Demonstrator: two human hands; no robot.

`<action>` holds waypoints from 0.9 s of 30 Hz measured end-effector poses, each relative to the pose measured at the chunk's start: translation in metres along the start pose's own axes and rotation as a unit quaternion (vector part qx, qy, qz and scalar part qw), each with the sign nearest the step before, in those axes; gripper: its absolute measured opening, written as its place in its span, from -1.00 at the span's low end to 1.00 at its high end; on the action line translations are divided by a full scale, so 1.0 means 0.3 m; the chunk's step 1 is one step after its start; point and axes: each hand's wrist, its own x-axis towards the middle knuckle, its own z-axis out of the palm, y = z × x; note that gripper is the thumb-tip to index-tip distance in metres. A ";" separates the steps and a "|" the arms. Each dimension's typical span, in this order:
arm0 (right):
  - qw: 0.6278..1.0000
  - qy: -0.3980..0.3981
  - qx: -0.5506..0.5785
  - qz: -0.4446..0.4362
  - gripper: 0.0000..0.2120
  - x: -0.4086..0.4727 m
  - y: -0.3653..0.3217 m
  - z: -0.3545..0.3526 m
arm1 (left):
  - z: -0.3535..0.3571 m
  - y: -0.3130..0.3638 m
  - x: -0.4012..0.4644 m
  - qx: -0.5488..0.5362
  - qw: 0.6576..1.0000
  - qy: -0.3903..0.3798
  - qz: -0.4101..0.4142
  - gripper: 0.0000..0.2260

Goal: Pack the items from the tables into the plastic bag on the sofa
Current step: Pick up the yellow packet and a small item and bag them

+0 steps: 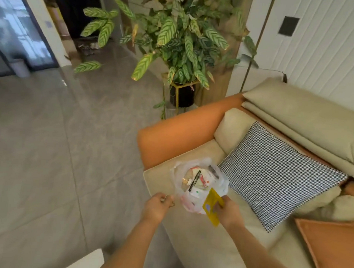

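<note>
A clear plastic bag (220,184) stands open on the beige sofa seat (204,245) beside the orange armrest. Inside it lie several items, among them a black pen and a small bottle. My left hand (156,207) grips the bag's near left edge, fingers curled. My right hand (226,212) pinches a flat yellow packet (210,203) at the bag's near right rim, its upper end leaning over the opening.
A black-and-white checked cushion (279,175) lies right of the bag, an orange cushion (332,247) nearer right. A tall potted plant (181,53) stands behind the orange armrest (182,132). Grey tiled floor (51,149) stretches left; a white table corner (87,261) shows at the bottom.
</note>
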 end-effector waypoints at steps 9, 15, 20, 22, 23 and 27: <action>0.997 -0.007 0.044 0.064 -0.81 0.236 -0.018 -0.005 | 0.145 0.148 0.272 -0.007 0.996 -0.080 -0.051 -0.72; 0.997 -0.049 0.015 0.064 -0.77 0.443 -0.046 -0.002 | 0.249 0.260 0.445 -0.009 0.992 -0.092 -0.081 -0.75; 0.993 -0.066 0.037 0.094 -0.76 0.617 -0.038 0.034 | 0.324 0.314 0.593 0.013 0.992 -0.089 -0.085 -0.78; 0.991 -0.068 0.037 0.113 -0.77 0.686 -0.023 0.066 | 0.355 0.308 0.656 0.025 0.992 -0.090 -0.086 -0.80; 0.990 -0.069 0.032 0.122 -0.78 0.722 -0.011 0.087 | 0.373 0.296 0.691 0.037 0.991 -0.092 -0.086 -0.78; 0.990 -0.063 0.014 0.127 -0.84 0.871 0.040 0.183 | 0.461 0.243 0.835 0.089 0.987 -0.112 -0.071 -0.74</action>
